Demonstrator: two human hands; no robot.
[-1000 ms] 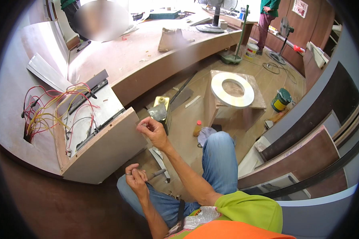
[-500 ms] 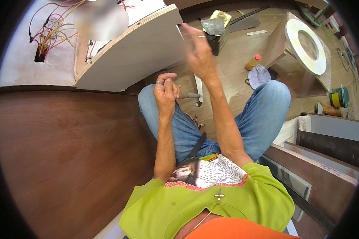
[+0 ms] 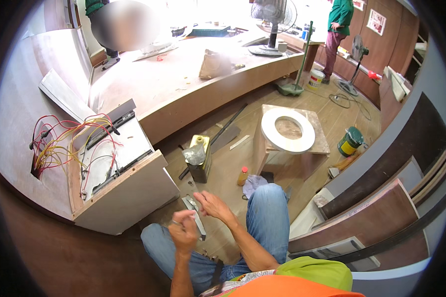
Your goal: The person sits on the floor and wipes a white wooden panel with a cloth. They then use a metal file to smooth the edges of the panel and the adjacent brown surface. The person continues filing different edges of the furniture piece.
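My left hand [image 3: 184, 230] is raised above my left knee, a ring on one finger and its fingers curled closed. What it grips, if anything, is hidden from this angle. Just right of it and slightly farther away, my right hand [image 3: 212, 205] has its fingers partly stretched out and apart, slightly blurred, with nothing visible in them. A narrow pale strip [image 3: 200, 226] lies on the floor below the hands. To the left stands a wooden cabinet box [image 3: 129, 200] with a pale curved side. Red and yellow wires [image 3: 59, 148] spill from a hole in the panel beside it.
A metal can [image 3: 199, 168] stands ahead, near a small orange-capped bottle [image 3: 243, 176] and a crumpled cloth [image 3: 255, 185]. A white ring [image 3: 267, 136] rests on a wooden box [image 3: 314, 123]. Boards [image 3: 352, 213] lean at right. Two people stand farther back.
The view has tipped up, bringing the room into sight. My right hand has left the cabinet panel's edge and come down near my left. The rod-like tool seen in my left hand no longer shows clearly.
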